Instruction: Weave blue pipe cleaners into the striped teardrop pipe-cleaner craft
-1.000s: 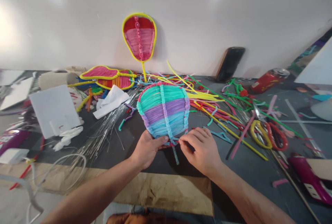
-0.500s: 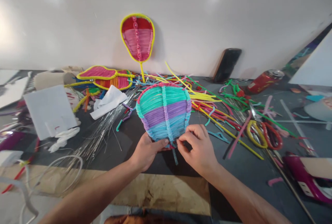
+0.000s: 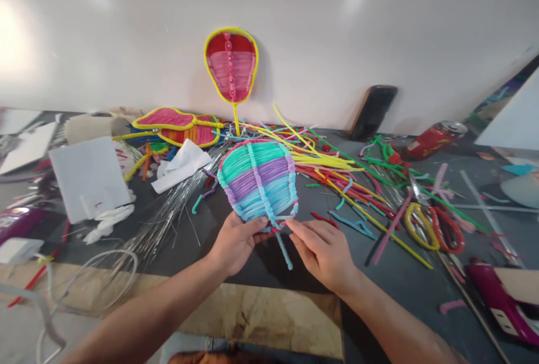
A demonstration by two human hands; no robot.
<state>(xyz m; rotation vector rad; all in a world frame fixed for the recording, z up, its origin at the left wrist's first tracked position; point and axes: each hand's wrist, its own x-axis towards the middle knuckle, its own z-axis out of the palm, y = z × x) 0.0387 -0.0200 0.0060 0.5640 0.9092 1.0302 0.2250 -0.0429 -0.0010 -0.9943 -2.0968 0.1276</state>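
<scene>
A fan-shaped piece wound from pipe cleaners (image 3: 273,170), banded green, purple and light blue, is tilted above the dark table. My left hand (image 3: 238,240) is closed on its lower left edge, thumb lying on the front. A light blue stem (image 3: 285,254) hangs from the bottom. At the lower right edge, my right hand (image 3: 322,246) pinches the end of a thin light blue pipe cleaner (image 3: 283,218) that runs across from the central rib. Behind, a similar red and pink fan (image 3: 231,69) with a yellow rim stands against the pale wall.
Loose pipe cleaners (image 3: 332,159) are heaped behind the piece, and silver wires (image 3: 160,223) spread to the left. Scissors (image 3: 421,223), a red can (image 3: 435,140) and a purple glue gun (image 3: 501,302) lie right. A phone (image 3: 374,111) leans on the wall.
The fan-shaped piece has tilted, its top swinging left. My right hand has drawn slightly right from the bottom edge, and a light blue strand now shows stretched to its fingertips.
</scene>
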